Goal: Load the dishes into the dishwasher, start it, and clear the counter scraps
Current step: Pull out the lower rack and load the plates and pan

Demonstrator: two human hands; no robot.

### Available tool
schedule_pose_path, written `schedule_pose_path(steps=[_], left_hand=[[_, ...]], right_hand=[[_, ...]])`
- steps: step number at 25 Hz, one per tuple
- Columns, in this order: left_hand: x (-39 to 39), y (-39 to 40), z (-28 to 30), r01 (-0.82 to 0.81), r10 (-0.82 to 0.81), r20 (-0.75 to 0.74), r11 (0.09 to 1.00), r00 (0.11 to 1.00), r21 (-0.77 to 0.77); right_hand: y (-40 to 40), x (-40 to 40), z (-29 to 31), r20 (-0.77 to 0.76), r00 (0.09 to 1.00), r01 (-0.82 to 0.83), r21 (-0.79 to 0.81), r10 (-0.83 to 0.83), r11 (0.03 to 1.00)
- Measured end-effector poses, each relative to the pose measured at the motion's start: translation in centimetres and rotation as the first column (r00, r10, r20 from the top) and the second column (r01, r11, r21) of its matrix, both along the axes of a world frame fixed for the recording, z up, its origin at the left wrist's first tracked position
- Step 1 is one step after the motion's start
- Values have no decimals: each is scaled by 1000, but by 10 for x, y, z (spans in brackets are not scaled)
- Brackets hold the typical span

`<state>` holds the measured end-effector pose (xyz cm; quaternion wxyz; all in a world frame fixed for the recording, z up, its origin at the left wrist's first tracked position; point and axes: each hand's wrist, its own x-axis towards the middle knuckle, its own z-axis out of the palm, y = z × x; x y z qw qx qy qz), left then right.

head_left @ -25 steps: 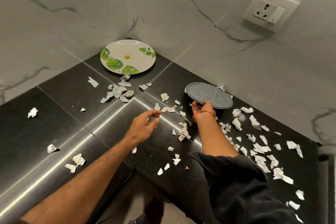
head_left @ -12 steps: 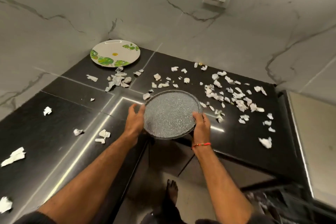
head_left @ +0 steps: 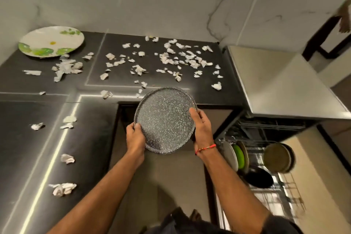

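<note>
Both hands hold a round gray speckled plate (head_left: 165, 119) in the middle of the frame. The left hand (head_left: 135, 137) grips its lower left edge, with fingers curled over the rim. The right hand (head_left: 202, 129) grips its right edge, thumb lying on the top face. A red thread band (head_left: 206, 148) sits on the right wrist. The plate is in the air, just past the front edge of the black tabletop (head_left: 38, 138).

Many torn white paper scraps (head_left: 180, 59) lie all over the tabletop, most of them in the upper middle of the frame. A white plate with green leaves (head_left: 51, 42) rests on the tabletop in the upper left, by the wall.

At the lower right, the dishwasher rack (head_left: 266, 176) is pulled out. Plates stand on edge in it, one of them bright green (head_left: 239, 156), and a dark pan (head_left: 259, 177) lies near them.
</note>
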<state>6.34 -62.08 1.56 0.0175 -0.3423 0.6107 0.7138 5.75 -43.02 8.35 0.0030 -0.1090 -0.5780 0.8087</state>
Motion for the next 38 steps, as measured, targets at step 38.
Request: schedule_pose_path(steps=[38], left_hand=[[136,690,-134,975,-880,462,183,106,125]], right_hand=[[679,247,-186,364,712,300,615,-601,729]])
